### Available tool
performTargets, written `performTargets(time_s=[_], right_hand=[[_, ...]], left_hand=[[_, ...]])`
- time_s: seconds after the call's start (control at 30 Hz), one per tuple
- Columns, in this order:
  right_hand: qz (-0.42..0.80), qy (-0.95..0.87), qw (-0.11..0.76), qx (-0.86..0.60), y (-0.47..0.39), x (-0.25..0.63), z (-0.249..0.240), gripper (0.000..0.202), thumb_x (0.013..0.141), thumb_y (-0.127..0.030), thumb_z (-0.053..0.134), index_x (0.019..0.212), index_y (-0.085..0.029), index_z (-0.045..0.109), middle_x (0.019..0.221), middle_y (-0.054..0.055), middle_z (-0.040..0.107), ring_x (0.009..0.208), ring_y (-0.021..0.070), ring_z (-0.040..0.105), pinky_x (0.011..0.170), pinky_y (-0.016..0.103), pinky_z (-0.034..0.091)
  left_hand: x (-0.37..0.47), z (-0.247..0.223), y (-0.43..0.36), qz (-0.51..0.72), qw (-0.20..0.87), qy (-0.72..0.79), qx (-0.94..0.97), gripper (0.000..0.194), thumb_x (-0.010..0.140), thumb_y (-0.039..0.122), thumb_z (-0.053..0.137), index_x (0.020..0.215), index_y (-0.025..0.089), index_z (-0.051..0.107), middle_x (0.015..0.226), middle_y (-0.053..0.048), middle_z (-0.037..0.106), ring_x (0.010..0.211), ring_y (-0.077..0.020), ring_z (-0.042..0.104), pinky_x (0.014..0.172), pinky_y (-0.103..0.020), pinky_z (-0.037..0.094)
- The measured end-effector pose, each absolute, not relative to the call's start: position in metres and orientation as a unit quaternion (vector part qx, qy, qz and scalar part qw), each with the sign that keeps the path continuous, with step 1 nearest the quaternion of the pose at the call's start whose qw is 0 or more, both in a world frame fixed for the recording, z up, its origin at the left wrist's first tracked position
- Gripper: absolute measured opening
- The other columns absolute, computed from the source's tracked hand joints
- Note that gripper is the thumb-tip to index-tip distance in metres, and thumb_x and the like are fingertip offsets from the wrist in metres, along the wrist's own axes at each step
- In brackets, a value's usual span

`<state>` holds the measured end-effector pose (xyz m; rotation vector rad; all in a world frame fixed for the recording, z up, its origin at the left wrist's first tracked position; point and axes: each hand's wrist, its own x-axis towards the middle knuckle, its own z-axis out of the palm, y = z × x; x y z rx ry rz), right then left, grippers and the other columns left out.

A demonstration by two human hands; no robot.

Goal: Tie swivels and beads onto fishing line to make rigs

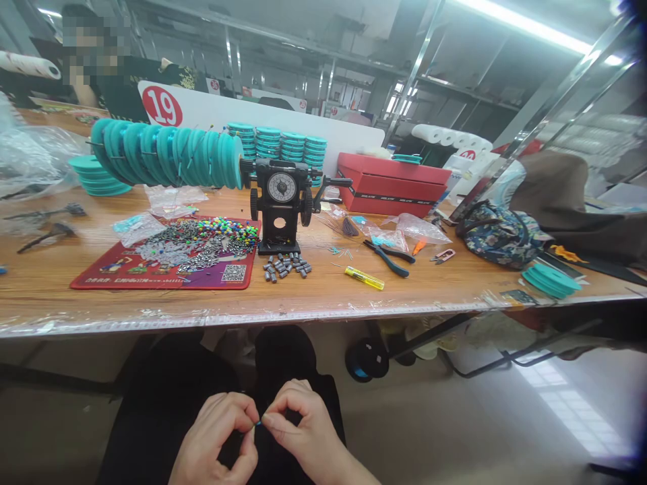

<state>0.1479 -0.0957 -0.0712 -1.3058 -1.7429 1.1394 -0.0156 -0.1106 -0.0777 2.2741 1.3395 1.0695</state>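
Note:
Above my lap, below the table edge, my left hand (222, 434) and my right hand (303, 426) meet at their fingertips. Both are closed in a pinch around a tiny blue piece (259, 423), too small to name exactly. On the table ahead stands a black hand-cranked winding machine (280, 212) with a dial. A row of turquoise foam spools (166, 153) sits on its shaft, with pins stuck in some. To its left, a red mat (111, 275) bears heaps of coloured beads (232, 231) and small metal parts. Several grey cylinders (287, 267) lie in front of the machine.
Right of the machine lie pliers (387, 257), a yellow tube (364, 277), small snips (443, 256) and plastic bags. A red box (391, 185) and stacked turquoise spools (267, 143) stand behind. A floral bag (500, 232) rests farther right. Another person sits across at far left.

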Motion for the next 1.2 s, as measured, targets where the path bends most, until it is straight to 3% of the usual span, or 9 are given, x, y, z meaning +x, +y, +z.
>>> performTargets(time_s=[0.2,0.37,0.63,0.9,1.2], right_hand=[[0.135,-0.810,0.390,-0.416,-0.092,0.151,-0.071,0.014,0.067,-0.008,0.050,0.057,-0.015,0.043,0.055,-0.002,0.049,0.059,0.0103,0.043,0.061,0.027,0.030],[0.039,-0.831,0.391,-0.394,-0.086,0.157,-0.069,0.016,0.065,-0.003,0.044,0.057,-0.016,0.038,0.051,-0.002,0.046,0.057,0.0105,0.040,0.060,0.028,0.030],[0.126,-0.748,0.498,-0.420,-0.085,0.152,-0.083,0.015,0.065,-0.003,0.047,0.059,-0.014,0.039,0.055,-0.002,0.043,0.058,0.0091,0.040,0.061,0.026,0.030],[0.415,-0.637,0.401,-0.512,-0.094,0.154,-0.088,0.014,0.075,-0.014,0.060,0.063,-0.015,0.055,0.065,-0.002,0.056,0.070,0.0110,0.048,0.068,0.023,0.035],[0.458,-0.618,0.390,-0.507,-0.096,0.153,-0.085,0.011,0.073,-0.011,0.062,0.063,-0.015,0.063,0.064,-0.001,0.059,0.069,0.0117,0.050,0.069,0.023,0.035]], left_hand=[[-0.013,-0.076,-0.110,0.354,0.340,0.482,0.726,0.013,0.083,0.020,0.045,0.070,0.020,0.047,0.077,0.001,0.057,0.072,-0.0103,0.058,0.065,-0.016,0.047],[-0.009,-0.077,-0.107,0.330,0.450,0.488,0.671,0.018,0.086,0.029,0.041,0.071,0.020,0.048,0.074,0.001,0.054,0.071,-0.0108,0.056,0.066,-0.017,0.046],[-0.010,-0.080,-0.108,0.320,0.486,0.508,0.635,0.016,0.083,0.029,0.044,0.071,0.020,0.048,0.082,0.000,0.057,0.076,-0.0120,0.056,0.069,-0.018,0.044],[-0.012,-0.082,-0.107,0.351,0.368,0.513,0.692,0.011,0.080,0.021,0.049,0.069,0.020,0.048,0.081,0.003,0.056,0.075,-0.0085,0.056,0.069,-0.014,0.043],[-0.010,-0.085,-0.107,0.374,0.247,0.488,0.749,0.010,0.077,0.014,0.051,0.070,0.021,0.049,0.081,0.002,0.057,0.077,-0.0089,0.057,0.067,-0.014,0.045]])
